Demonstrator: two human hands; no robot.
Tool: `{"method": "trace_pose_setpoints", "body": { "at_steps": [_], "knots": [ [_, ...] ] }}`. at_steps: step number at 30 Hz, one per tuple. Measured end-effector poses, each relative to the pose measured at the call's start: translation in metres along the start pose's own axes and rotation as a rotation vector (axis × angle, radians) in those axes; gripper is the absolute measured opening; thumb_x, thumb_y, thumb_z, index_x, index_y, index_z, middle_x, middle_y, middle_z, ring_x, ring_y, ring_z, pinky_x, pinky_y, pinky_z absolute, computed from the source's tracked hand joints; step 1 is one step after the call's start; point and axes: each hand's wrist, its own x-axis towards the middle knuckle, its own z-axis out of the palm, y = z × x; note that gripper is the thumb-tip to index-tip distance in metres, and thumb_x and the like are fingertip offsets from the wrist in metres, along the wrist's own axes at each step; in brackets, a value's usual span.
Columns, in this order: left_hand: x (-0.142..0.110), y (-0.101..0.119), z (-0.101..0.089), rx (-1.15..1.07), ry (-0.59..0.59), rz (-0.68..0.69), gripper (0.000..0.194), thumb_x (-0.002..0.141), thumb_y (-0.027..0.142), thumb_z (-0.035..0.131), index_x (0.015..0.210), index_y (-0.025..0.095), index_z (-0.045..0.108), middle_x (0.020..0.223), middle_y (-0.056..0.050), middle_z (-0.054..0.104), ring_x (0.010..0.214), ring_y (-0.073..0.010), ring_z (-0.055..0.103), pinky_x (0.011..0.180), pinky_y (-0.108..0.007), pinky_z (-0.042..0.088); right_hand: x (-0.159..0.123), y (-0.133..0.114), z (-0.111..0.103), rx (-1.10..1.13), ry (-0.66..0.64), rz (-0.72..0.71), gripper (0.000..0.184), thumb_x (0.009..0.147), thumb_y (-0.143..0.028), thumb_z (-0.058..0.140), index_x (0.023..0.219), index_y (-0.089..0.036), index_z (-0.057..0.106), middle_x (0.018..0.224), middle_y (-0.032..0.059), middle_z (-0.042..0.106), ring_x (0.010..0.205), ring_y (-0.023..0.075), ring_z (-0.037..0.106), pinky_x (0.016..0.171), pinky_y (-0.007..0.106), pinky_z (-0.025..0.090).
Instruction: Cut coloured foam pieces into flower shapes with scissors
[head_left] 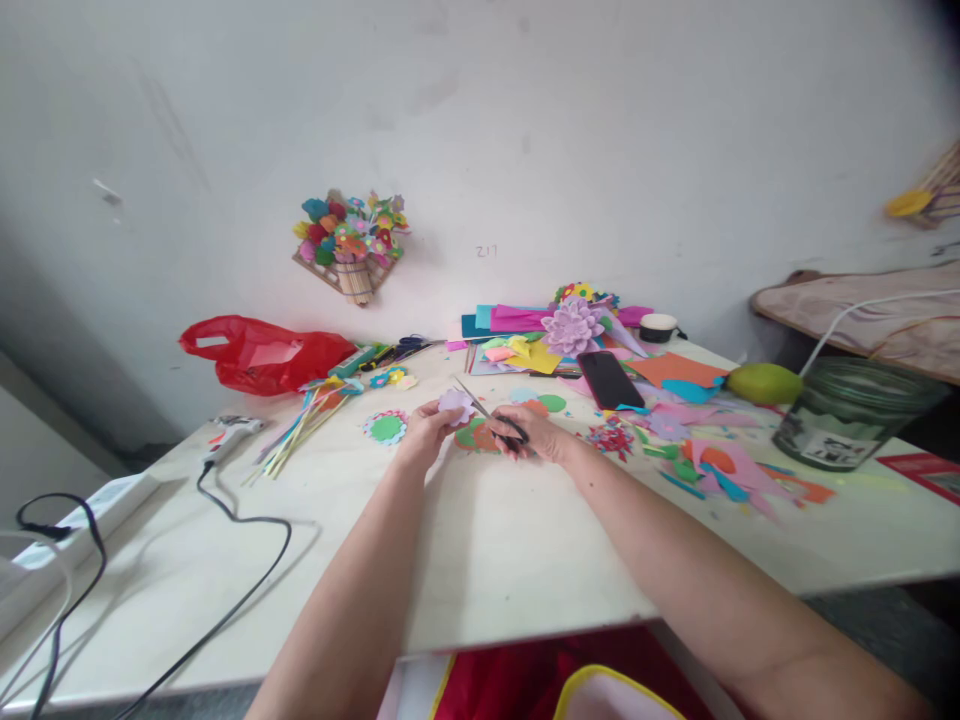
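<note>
My left hand pinches a pale purple flower-shaped cutout above the white table. My right hand grips the black handles of a pair of scissors, whose blades point up and left, close to the cutout's right edge. Beneath my hands lie orange and green cut pieces, partly hidden. Left of my left hand rests a green disc with a scalloped border. Just beyond my right hand are round blue, orange and green pieces.
A glue gun with a black cord and a power strip are at left. Thin sticks lie near a red plastic bag. At right are a phone, coloured scraps and a glass jar.
</note>
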Motion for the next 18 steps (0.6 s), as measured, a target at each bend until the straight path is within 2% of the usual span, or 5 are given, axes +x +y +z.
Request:
{"method": "trace_pose_setpoints", "body": {
  "at_steps": [10,18],
  "knots": [
    [-0.002,0.0034,-0.0024,0.033,-0.051,-0.064,0.025,0.052,0.017,0.076,0.075,0.009,0.071,0.073,-0.008,0.071,0.065,-0.0154,0.064,0.068,-0.025,0.05,0.0011,0.0021,-0.0063,-0.017,-0.051,-0.004,0.038,0.078,-0.053,0.054,0.076,-0.015,0.049,0.054,-0.0031,0.056,0.036,0.0057,0.048,0.031,0.017,0.028],
    [-0.0025,0.0043,-0.0025,0.031,-0.047,-0.069,0.025,0.052,0.018,0.078,0.074,0.009,0.071,0.073,-0.008,0.071,0.066,-0.0161,0.065,0.071,-0.028,0.05,-0.0008,-0.002,-0.0075,-0.017,-0.067,0.024,0.039,0.077,-0.054,0.054,0.073,-0.015,0.048,0.054,-0.0025,0.056,0.038,0.0066,0.049,0.033,0.017,0.031]
  ]
}}
